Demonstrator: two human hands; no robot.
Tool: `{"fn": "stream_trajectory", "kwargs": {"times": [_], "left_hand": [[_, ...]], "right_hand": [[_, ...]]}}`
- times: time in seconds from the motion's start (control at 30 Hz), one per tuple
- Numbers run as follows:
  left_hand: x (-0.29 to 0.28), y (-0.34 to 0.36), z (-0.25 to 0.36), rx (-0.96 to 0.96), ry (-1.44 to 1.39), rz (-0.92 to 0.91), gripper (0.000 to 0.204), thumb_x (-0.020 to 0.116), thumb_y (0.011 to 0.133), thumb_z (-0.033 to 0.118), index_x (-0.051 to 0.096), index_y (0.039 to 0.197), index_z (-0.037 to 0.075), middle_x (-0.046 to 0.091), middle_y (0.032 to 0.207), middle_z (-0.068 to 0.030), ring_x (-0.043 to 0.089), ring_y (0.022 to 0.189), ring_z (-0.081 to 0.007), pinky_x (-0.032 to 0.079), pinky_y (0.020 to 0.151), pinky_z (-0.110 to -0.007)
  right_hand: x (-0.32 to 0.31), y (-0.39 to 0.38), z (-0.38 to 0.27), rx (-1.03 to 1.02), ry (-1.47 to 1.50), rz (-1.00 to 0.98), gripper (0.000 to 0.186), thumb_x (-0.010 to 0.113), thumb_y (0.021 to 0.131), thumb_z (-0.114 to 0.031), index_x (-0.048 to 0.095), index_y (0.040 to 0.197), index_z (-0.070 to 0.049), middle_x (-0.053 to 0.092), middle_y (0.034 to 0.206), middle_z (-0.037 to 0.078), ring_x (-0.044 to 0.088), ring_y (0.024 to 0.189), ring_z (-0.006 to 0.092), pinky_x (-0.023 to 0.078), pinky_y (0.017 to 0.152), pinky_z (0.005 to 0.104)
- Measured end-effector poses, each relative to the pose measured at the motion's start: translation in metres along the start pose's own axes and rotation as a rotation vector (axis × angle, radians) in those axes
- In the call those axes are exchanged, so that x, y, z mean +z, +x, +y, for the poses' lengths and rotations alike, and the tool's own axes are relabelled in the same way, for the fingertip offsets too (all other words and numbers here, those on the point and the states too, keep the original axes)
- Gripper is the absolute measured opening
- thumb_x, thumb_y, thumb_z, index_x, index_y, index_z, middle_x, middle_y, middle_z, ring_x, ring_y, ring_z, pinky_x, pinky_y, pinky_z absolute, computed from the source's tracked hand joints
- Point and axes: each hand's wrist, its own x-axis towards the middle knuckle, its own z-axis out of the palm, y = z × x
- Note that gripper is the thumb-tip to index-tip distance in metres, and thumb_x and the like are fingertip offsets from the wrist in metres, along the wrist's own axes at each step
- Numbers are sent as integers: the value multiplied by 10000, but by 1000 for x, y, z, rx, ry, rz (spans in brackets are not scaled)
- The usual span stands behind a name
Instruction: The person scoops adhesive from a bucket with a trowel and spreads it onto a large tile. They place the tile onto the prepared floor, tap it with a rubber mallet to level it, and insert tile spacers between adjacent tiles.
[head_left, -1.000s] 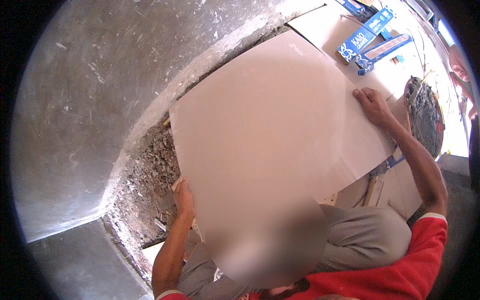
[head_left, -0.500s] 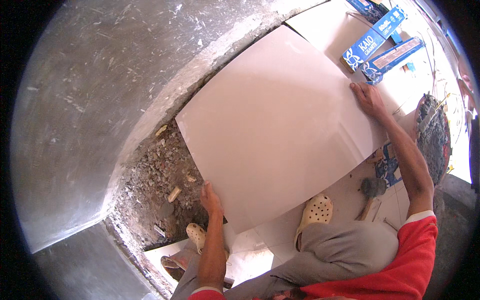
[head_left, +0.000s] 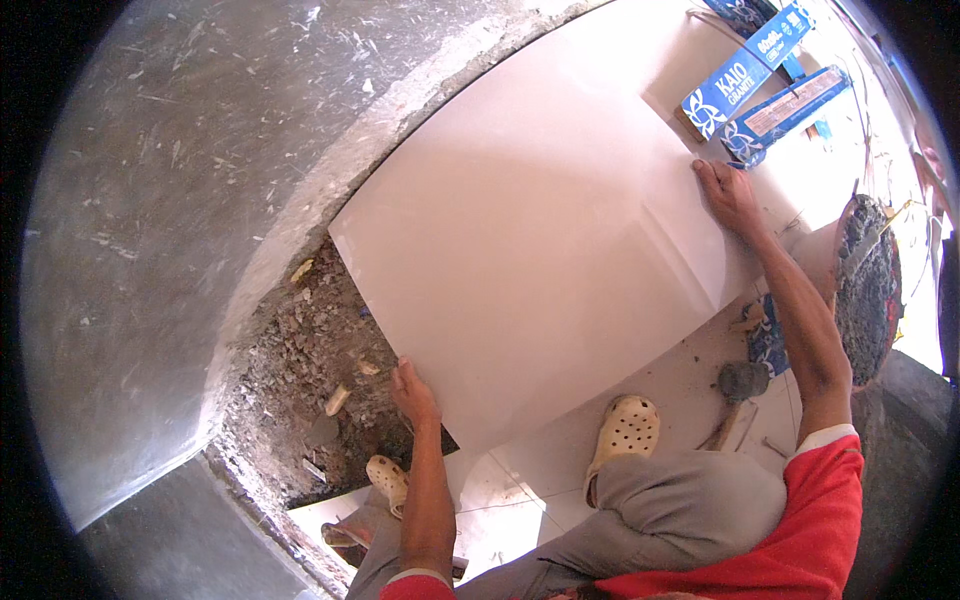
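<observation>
Pale, glossy tile [head_left: 530,260] stretched before us, its far-left edge along the foot of the grey wall [head_left: 200,220]. Our left hand [head_left: 415,395] touched the tile's near-left edge, fingers partly bent; we could not tell whether any reached underneath. Our right hand [head_left: 730,197] had its fingers curled nearly closed on the tile's right edge. The left forearm [head_left: 428,500] rose almost straight toward the tile; the right forearm [head_left: 800,295] slanted in from its right. Rubble [head_left: 300,365] showed left of the tile, blue cartons [head_left: 730,88] beyond its right edge.
</observation>
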Motion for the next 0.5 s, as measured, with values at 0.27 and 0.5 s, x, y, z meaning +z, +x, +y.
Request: {"fn": "stream_trajectory", "kwargs": {"times": [0.27, 0.5], "left_hand": [[6, 5, -4, 1, 36, 63, 440, 581, 1021, 408, 626, 930, -20, 627, 871, -99, 601, 822, -207, 483, 735, -374], [8, 11, -4, -12, 247, 6, 565, 637, 971, 541, 590, 899, -18, 621, 860, -116, 602, 806, -238, 499, 731, -411]], "right_hand": [[10, -5, -7, -122, -19, 80, 479, 541, 1047, -410, 602, 844, 19, 599, 766, 263, 601, 761, 441, 428, 707, 539], [10, 8, -4, -73, -379, -129, 585, 503, 1025, -524, 733, 889, -4, 709, 887, 252, 697, 868, 430, 527, 800, 536]]}}
